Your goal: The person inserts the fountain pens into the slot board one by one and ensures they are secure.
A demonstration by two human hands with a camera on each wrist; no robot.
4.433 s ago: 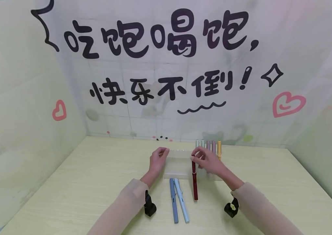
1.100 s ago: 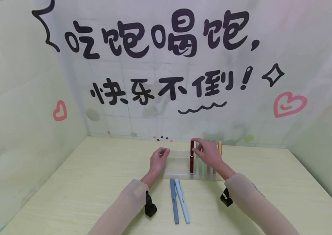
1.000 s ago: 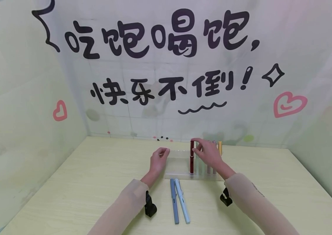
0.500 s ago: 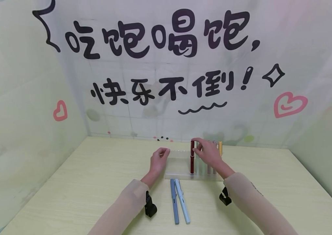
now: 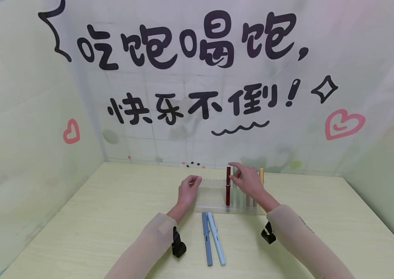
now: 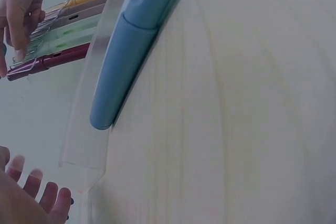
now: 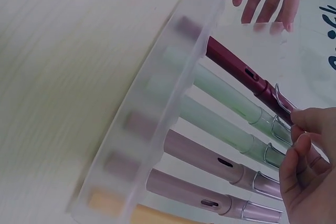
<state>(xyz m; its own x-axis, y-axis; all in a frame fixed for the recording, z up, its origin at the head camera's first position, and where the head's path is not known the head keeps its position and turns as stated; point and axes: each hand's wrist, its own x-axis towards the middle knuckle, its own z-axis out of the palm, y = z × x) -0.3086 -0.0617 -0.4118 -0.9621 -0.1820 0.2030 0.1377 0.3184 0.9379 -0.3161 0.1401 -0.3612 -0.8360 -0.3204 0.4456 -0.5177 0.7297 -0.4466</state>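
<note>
In the head view a clear plastic pen rack [image 5: 210, 209] stands near the back wall. A dark red pen [image 5: 228, 195] with a wire clip is upright in it, left of two pale green pens [image 7: 226, 124], two mauve pens [image 7: 202, 158] and a yellow pen [image 5: 261, 174]. My right hand [image 5: 247, 181] is at the red pen's cap, index finger extended over its top and thumb beside it. At the rack's left end my left hand [image 5: 188, 190] touches the edge, its fingers fairly straight in the right wrist view.
A dark blue pen [image 5: 207, 240] and a light blue pen [image 5: 217, 240] lie on the pale wood table [image 5: 113, 224] in front of the rack, between my forearms. A printed cloth wall [image 5: 169, 147] closes off the back, with side walls left and right.
The red pen, earlier held in front of the rack, now stands upright in it. My right index finger has just risen slightly from the pen's top. The left hand stays put.
</note>
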